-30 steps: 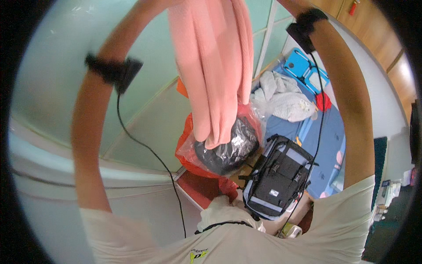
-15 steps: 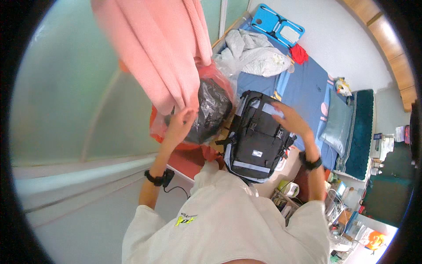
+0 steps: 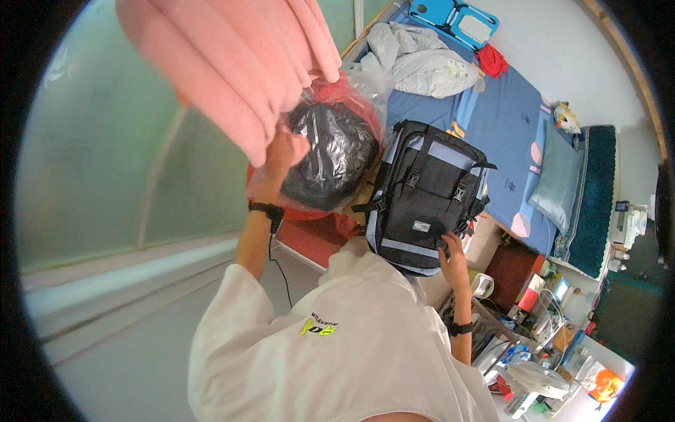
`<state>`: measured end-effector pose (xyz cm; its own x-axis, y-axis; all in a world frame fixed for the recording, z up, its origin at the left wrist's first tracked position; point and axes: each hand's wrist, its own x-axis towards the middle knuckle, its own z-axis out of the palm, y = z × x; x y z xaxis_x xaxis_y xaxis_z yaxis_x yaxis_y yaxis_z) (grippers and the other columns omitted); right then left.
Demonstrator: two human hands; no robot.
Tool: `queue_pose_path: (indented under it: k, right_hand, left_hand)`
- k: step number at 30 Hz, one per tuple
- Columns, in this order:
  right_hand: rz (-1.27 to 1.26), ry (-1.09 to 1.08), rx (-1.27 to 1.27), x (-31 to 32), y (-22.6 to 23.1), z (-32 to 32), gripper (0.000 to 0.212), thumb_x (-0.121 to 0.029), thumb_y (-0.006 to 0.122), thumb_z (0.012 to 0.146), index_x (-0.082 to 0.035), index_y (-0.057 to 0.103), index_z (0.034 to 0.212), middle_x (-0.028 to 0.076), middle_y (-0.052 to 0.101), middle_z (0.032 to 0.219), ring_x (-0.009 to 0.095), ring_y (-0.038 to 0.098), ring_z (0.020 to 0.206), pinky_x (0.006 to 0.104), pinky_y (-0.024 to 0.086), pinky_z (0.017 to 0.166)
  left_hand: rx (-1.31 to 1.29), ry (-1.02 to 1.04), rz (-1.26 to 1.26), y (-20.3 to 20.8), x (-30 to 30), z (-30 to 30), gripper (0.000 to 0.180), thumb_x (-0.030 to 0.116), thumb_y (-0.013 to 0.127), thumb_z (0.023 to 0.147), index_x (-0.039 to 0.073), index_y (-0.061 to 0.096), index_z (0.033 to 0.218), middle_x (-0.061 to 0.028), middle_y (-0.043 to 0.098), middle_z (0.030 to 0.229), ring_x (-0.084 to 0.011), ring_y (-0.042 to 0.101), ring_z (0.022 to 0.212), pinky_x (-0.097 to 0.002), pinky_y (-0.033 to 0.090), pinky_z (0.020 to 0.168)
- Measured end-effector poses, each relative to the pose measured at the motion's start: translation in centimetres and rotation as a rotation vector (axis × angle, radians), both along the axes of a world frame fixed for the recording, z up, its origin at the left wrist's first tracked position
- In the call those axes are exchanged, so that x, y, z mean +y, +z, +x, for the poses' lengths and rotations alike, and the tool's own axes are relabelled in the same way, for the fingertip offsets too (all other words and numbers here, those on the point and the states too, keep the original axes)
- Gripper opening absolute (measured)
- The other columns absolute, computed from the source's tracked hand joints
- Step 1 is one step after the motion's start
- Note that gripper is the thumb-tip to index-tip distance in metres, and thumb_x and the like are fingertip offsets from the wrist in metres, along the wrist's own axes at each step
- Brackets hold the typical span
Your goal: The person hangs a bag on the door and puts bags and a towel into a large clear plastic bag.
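A black and blue-grey backpack [image 3: 422,204] lies front side up before me. My right hand [image 3: 453,259] rests at its lower right edge, fingers apart and touching the fabric. At the left hangs a pink towel-like cloth [image 3: 232,56]. My left hand [image 3: 285,149] is closed beside the cloth's lower edge; its fingertips are partly hidden, and I cannot make out what they hold. Just right of that hand sits a black bundle in clear plastic [image 3: 330,155], within a red and clear plastic bag [image 3: 365,105].
Beyond the backpack is a bed with a blue sheet [image 3: 485,141], bearing a rumpled pale quilt [image 3: 432,70], a red cloth [image 3: 491,62] and a pillow [image 3: 559,179]. A blue folding table [image 3: 457,21] leans at the back. Cluttered shelves [image 3: 492,337] stand lower right; a frosted panel [image 3: 91,155] is left.
My right hand has moved down from the backpack's upper right to its lower right edge. My left hand has risen slightly along the pink cloth and closed. The view has shifted a little.
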<state>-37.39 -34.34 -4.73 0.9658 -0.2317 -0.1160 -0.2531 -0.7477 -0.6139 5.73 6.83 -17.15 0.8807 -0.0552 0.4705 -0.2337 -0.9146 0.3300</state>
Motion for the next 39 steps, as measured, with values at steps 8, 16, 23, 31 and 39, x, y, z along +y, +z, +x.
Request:
queue_pose_path:
  k: [8,16,23,31,39]
  right_hand:
    - [0.022,-0.02,0.013,1.1,0.5,0.3,0.036,-0.008,0.061,0.095,-0.001,0.055,0.129,0.022,0.052,0.136,0.044,0.054,0.122,0.0457,0.047,0.1]
    - [-0.058,0.047,0.019,0.8,1.5,1.9,0.035,-0.008,0.062,0.094,0.0,0.054,0.127,0.024,0.055,0.129,0.046,0.056,0.117,0.0466,0.048,0.097]
    - [-0.093,0.104,0.021,0.3,1.4,1.5,0.035,-0.007,0.062,0.093,0.0,0.053,0.127,0.024,0.056,0.129,0.045,0.057,0.117,0.0464,0.049,0.097]
    - [-0.02,0.124,0.093,1.2,2.3,3.5,0.036,-0.007,0.062,0.095,0.002,0.054,0.129,0.021,0.058,0.127,0.037,0.062,0.111,0.043,0.051,0.091]
    - [0.083,0.231,-0.089,1.9,3.8,10.1,0.035,-0.008,0.066,0.092,0.001,0.057,0.125,0.021,0.066,0.109,0.034,0.067,0.099,0.0409,0.053,0.086]
  left_hand:
    - [0.201,-0.045,0.03,1.4,3.6,0.7,0.06,0.04,0.057,0.098,-0.007,0.051,0.133,-0.0302,0.051,0.14,-0.0425,0.047,0.132,-0.0481,0.042,0.106]
    - [0.391,-0.168,-0.15,4.3,2.9,-0.9,0.082,0.063,0.064,0.088,0.009,0.046,0.147,-0.0146,0.049,0.149,-0.0365,0.043,0.137,-0.0439,0.032,0.116]
    - [0.453,-0.448,-0.597,2.9,2.8,1.5,0.061,0.045,0.061,0.097,0.004,0.051,0.142,-0.0115,0.052,0.145,-0.0273,0.046,0.134,-0.0384,0.036,0.112]
    - [0.113,-0.302,-0.369,2.9,-1.6,1.5,0.045,0.036,0.06,0.1,-0.002,0.063,0.123,-0.0187,0.066,0.124,-0.0328,0.061,0.116,-0.0393,0.044,0.103]
    - [-0.061,-0.615,-0.29,15.7,-6.3,-5.4,0.048,0.033,0.064,0.097,0.003,0.057,0.134,-0.0174,0.058,0.133,-0.0356,0.052,0.126,-0.0434,0.037,0.11]
